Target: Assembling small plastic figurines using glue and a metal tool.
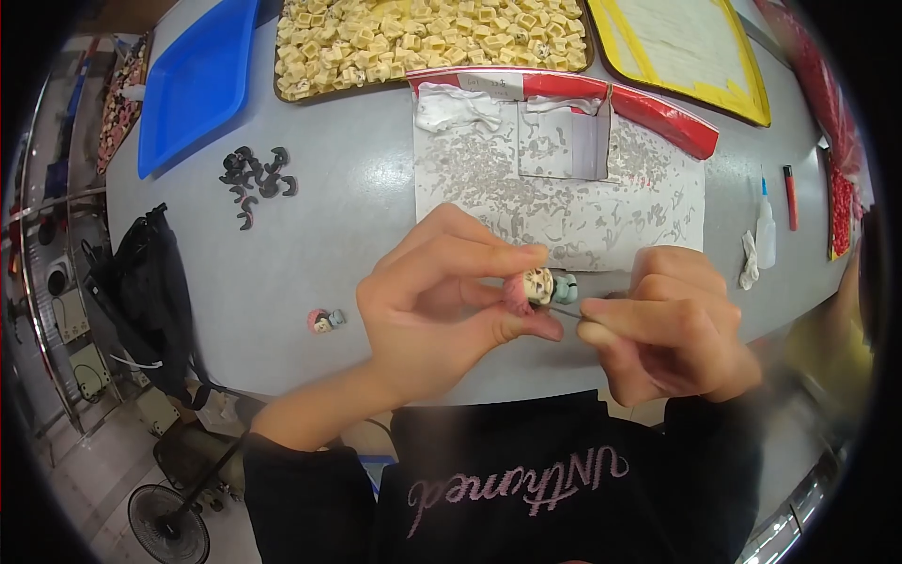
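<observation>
Between the thumb and fingers of my left hand point(427, 305) is a small figurine point(538, 288) with pink hair and a pale blue body, tilted on its side with its head toward my palm. My right hand point(669, 324) is closed in a pinch just to the right of it. From those fingertips a thin dark tool point(567, 312) reaches toward the figurine's lower side; its kind is too small to tell, as is whether it touches. A similar pink-haired figurine point(325, 321) lies on the table left of my left wrist.
Small black curved pieces point(254, 176) lie at left, below a blue tray point(193, 89). Ahead is a paper sheet point(460, 179) scattered with grey bits, holding an open white box point(584, 146). Yellowish pieces point(432, 42) fill a far tray. At right stand a bottle point(766, 235) and red pen point(791, 199).
</observation>
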Available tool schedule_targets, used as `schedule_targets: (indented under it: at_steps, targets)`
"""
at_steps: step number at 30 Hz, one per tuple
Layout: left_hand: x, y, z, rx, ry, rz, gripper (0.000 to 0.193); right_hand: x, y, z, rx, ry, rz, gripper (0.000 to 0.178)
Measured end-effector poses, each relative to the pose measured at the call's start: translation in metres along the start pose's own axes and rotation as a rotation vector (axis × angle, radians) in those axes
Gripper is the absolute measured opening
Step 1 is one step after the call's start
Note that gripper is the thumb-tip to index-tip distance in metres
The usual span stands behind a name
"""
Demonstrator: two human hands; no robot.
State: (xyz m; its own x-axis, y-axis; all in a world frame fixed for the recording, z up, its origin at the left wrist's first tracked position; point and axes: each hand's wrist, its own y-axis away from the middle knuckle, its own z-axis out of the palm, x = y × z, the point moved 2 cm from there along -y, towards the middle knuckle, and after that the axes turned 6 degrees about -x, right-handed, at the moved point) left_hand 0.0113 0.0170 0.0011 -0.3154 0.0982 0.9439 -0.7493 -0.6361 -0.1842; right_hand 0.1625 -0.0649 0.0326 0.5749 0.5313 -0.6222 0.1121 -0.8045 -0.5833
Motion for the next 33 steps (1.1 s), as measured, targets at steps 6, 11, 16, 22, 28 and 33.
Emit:
schedule_targets:
  at_steps: [6, 11, 16, 22, 28, 33]
  targets:
    - [0.001, 0.0, -0.004, -0.048, 0.046, -0.036, 0.038, 0.001, 0.0, 0.002, 0.004, -0.118, 0.031, 0.028]
    - [0.003, -0.003, -0.001, -0.097, 0.072, -0.054, 0.039, 0.0, 0.001, 0.0, 0.074, -0.092, 0.06, 0.026]
    - [0.003, -0.003, 0.0, -0.084, -0.062, -0.143, 0.046, -0.001, 0.0, -0.004, 0.027, -0.073, 0.093, 0.02]
    - [0.004, -0.004, -0.003, -0.273, 0.13, -0.342, 0.034, 0.008, -0.013, -0.016, -0.107, -0.093, 0.179, 0.019]
    - [0.001, -0.005, 0.0, -0.365, 0.384, -0.387, 0.035, 0.01, -0.016, -0.022, -0.132, -0.09, 0.201, 0.02]
    - [0.004, -0.007, 0.005, -0.274, 0.375, -0.47, 0.043, 0.009, -0.015, -0.018, -0.135, -0.059, 0.197, 0.022]
